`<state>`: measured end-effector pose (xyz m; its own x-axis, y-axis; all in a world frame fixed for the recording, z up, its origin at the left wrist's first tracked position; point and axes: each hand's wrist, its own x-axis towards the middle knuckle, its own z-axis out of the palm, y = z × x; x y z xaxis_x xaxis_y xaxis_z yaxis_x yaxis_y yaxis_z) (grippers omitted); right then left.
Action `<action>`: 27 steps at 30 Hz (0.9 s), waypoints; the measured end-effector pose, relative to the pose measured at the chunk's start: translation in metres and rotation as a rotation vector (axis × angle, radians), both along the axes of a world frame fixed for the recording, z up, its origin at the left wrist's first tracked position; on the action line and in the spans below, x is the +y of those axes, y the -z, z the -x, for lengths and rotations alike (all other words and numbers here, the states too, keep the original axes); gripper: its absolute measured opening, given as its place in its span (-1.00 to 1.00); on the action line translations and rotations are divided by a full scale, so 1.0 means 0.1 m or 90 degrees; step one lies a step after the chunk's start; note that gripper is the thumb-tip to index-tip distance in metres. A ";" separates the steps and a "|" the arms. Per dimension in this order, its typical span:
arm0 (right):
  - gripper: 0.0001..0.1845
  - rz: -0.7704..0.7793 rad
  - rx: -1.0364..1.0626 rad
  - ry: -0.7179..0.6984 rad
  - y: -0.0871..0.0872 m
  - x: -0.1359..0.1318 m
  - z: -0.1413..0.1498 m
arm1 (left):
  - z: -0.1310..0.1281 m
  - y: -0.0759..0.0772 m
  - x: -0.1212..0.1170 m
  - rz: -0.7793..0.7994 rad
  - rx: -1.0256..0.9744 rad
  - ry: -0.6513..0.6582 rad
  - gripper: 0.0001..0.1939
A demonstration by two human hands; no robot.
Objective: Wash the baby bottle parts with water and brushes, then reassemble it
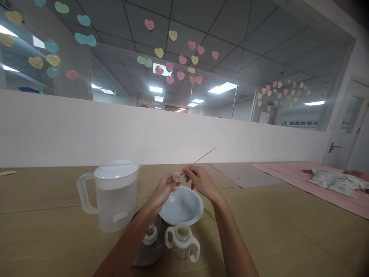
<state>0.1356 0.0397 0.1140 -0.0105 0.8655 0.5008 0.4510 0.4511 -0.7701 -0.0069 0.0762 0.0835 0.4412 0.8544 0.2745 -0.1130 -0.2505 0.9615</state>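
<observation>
Your left hand (161, 192) has a narrow grip on the small round cap (178, 177), its open face towards you, above the far rim of the white bowl (184, 209). Your right hand (201, 182) pinches the thin rod (203, 157), long axis slanting up and rightward; the cap lies just left of that grip, rod-to-cap contact unclear.
</observation>
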 end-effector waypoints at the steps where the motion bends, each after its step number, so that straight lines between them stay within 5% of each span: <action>1: -0.64 -0.004 -0.002 -0.005 0.00 0.00 0.01 | 0.00 -0.01 -0.01 -0.006 0.007 0.001 -0.69; 19: -0.68 -0.092 -0.135 0.110 -0.04 -0.06 0.11 | -0.02 -0.02 -0.05 -0.040 -0.012 0.003 -0.75; 27: -0.60 -0.116 -0.049 0.160 -0.08 -0.11 0.11 | -0.03 0.04 -0.05 -0.045 0.011 0.026 -0.82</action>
